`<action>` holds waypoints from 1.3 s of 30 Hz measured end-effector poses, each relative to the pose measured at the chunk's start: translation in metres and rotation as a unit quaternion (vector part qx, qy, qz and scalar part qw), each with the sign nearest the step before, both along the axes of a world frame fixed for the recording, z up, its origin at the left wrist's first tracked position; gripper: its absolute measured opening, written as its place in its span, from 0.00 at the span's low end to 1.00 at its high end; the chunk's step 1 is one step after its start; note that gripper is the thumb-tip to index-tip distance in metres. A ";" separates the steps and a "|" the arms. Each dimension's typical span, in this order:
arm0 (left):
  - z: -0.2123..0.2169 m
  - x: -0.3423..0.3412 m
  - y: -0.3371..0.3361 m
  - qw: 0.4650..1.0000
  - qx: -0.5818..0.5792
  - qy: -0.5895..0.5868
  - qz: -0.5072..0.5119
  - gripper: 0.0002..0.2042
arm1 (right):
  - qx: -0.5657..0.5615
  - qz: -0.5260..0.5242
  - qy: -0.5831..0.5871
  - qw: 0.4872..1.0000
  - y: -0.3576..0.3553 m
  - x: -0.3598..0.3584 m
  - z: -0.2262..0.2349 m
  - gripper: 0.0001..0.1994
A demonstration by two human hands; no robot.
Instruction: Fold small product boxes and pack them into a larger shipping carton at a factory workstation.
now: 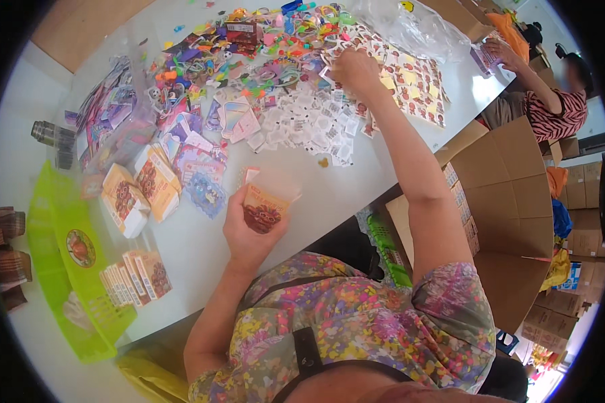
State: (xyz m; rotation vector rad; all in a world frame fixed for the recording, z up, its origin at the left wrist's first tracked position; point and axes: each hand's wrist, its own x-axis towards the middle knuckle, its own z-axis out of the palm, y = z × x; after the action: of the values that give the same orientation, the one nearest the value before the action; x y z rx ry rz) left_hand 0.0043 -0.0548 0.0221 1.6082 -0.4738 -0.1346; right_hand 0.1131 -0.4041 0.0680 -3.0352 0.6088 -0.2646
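Observation:
My left hand [245, 232] is wrapped round a small orange-and-white printed carton [265, 207], held upright above the near table edge with its top flap raised. Farther off, my right hand [356, 72] reaches down onto the left side of the sticker sheets [410, 84], which are white with brown and red figures. Its fingers are curled together, and whatever is under the fingertips is hidden. A heap of small white printed sachets [309, 121] lies just nearer than that hand. Two cartons, one flattened-looking [158, 181] and one box-shaped [124, 198], rest left of my left hand.
A row of filled cartons [138, 279] stands beside a green plastic basket [67, 262]. Colourful small trinkets [275, 40] cover the far table, with purple printed cards [107, 101] at left. A large open cardboard box [501, 195] is at right; another person [551, 101] sits beyond.

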 end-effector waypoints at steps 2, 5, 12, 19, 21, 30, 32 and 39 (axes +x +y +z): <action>-0.003 0.001 0.004 0.999 0.043 -0.027 0.000 0.36 | 0.052 0.003 0.013 0.999 -0.016 0.002 -0.009 0.17; 0.000 0.001 0.001 1.000 0.013 0.006 -0.013 0.36 | 0.180 0.091 -0.140 0.969 -0.044 -0.006 -0.034 0.13; -0.003 0.007 0.001 0.999 0.030 0.007 0.038 0.36 | 0.474 0.064 -0.296 0.827 0.033 -0.045 0.020 0.11; 0.019 -0.006 0.024 0.968 0.210 -0.119 0.064 0.35 | 0.192 0.391 -0.229 0.871 0.177 -0.128 0.019 0.07; 0.020 -0.021 0.041 0.982 0.184 -0.031 0.038 0.33 | 0.192 0.391 -0.166 0.885 0.200 -0.141 0.022 0.07; 0.021 -0.045 0.085 0.997 0.062 0.040 0.030 0.34 | 0.377 0.274 -0.136 0.874 0.197 -0.116 -0.022 0.16; 0.018 -0.044 0.088 0.998 0.033 0.037 0.039 0.34 | 0.141 0.295 -0.111 0.939 0.202 -0.098 -0.032 0.26; 0.009 -0.034 0.097 0.991 0.074 0.007 0.113 0.34 | 0.176 0.264 0.010 0.948 0.192 -0.086 -0.026 0.29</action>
State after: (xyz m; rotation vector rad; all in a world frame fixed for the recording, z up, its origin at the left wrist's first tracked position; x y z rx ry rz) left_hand -0.0299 0.0420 0.0307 1.7937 -0.2718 -0.0105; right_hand 0.0271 -0.2123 0.0424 -2.7150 -0.1591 -0.0879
